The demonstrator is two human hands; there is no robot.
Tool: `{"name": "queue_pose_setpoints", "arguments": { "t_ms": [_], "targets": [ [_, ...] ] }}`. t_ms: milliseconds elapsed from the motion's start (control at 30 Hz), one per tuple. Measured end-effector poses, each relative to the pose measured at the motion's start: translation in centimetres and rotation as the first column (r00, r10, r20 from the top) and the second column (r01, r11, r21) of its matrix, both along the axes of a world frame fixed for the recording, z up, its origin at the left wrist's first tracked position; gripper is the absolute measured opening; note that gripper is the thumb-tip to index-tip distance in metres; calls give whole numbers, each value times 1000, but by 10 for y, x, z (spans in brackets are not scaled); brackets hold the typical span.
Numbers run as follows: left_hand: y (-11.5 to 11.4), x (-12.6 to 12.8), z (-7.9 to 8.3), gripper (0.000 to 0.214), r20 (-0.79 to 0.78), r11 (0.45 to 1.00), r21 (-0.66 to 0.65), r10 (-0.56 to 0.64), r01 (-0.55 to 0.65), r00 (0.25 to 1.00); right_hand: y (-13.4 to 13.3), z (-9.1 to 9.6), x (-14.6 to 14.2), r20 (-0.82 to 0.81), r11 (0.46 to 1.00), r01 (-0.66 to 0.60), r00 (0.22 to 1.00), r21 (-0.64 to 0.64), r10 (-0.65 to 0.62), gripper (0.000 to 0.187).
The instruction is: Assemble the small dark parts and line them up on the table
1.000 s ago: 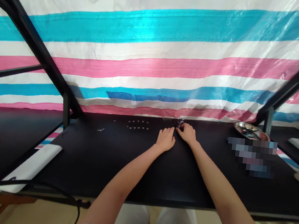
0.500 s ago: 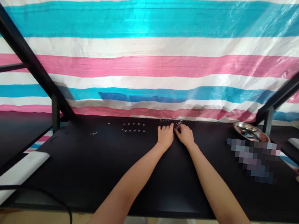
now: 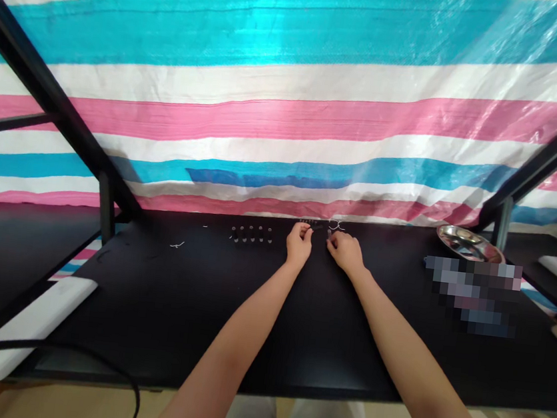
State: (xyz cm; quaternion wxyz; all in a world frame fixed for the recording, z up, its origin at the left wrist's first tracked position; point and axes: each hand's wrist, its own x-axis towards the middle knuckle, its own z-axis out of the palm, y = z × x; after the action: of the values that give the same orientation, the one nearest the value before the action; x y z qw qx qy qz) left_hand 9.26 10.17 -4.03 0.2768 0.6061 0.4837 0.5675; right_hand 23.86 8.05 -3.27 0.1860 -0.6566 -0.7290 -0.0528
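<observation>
Both my hands rest at the far edge of a black table (image 3: 295,325). My left hand (image 3: 299,243) is curled, its fingers pinched on a small dark part I cannot make out. My right hand (image 3: 344,250) is also closed in a pinch, on a tiny piece next to a thin white wire (image 3: 335,226). A short row of small dark parts (image 3: 308,222) lies just beyond my left hand. Further left stand two rows of small dark pieces with light tips (image 3: 252,233).
A steel dish (image 3: 466,243) sits at the right rear. A white power bank (image 3: 26,326) with a black cable (image 3: 89,365) lies at the left front edge. A striped tarp (image 3: 290,103) hangs behind, with black frame bars (image 3: 46,85) on both sides. A white wire scrap (image 3: 176,245) lies at the left.
My left hand has drawn left, away from my right hand, and curled from flat into a pinch. My right hand has stayed in place. The view has shifted slightly.
</observation>
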Motion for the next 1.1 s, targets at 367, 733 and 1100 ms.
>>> {"name": "queue_pose_setpoints", "arguments": {
  "t_ms": [367,733,1100],
  "targets": [
    [-8,1,6,9,-11,992,74,-103,103,995,-7,3,-2,70,999,-6,998,33,3,16],
    [-18,2,12,11,-99,971,219,-71,91,993,-10,7,-5,194,996,-22,981,82,6,17],
    [-22,6,11,11,-135,982,150,-99,119,986,-7,0,-2,127,897,-304,952,322,277,20]
  ]
}}
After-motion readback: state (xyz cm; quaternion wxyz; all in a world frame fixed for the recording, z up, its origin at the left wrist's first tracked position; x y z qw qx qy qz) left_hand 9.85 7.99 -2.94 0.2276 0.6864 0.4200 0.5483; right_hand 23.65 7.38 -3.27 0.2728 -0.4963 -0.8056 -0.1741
